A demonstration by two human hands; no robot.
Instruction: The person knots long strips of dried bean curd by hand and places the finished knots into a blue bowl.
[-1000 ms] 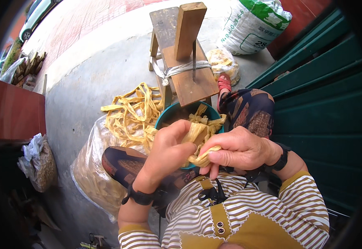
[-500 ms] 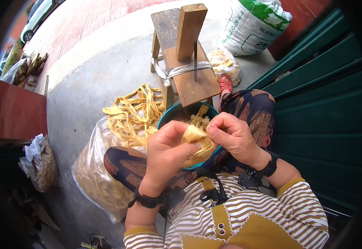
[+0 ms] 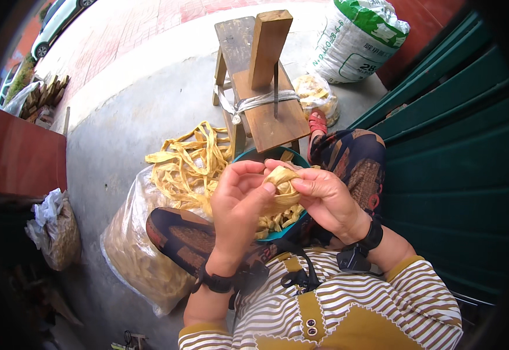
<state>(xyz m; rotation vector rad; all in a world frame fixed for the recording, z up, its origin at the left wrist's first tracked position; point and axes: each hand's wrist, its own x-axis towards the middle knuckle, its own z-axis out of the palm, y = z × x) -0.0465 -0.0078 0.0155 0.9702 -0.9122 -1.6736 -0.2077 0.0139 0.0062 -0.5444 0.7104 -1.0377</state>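
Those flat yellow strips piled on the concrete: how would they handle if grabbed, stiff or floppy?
Likely floppy: the flat yellow strips lie in loose curls and loops. Probably light and pliable, since the left hand and right hand bend one into a small yellow knot. A grab might drag tangled neighbours along.

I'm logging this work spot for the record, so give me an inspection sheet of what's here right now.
Surface: grey concrete ground, outdoors.
Job's things: folded yellow strip pinched over a teal basin on the lap; loose yellow strips lie beyond.
Clutter: clear bag of strips, wooden stool with upright block, white sack.
Fingers: left hand and right hand both grip the strip.
Cables: black cord at the chest.
Surroundings: green metal door, red panel.
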